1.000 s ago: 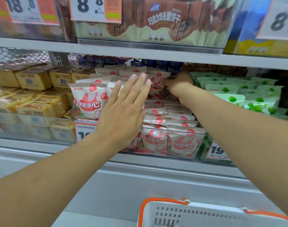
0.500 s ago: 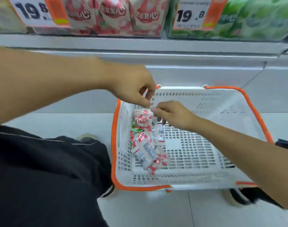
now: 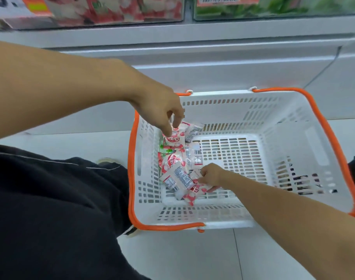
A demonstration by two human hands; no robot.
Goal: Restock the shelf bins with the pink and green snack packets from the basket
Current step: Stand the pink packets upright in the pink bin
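Both hands were moved apart since half a second before: left hand (image 3: 164,114) pinched a pink packet (image 3: 175,136) at the basket's (image 3: 293,118) far-left corner, right hand (image 3: 210,175) gripped another pink packet (image 3: 194,191) near its front-left.

White slotted basket (image 3: 293,126) with a bright orange rim. Inside, against its left wall, pink packets (image 3: 173,138) splashed with red-and-white fruit shapes, some showing white backs with black barcodes. A sliver of green packet (image 3: 168,151) among them. Above the basket, shelf bins (image 3: 116,9) glow pink and green. Black trousers (image 3: 51,199) left of it.
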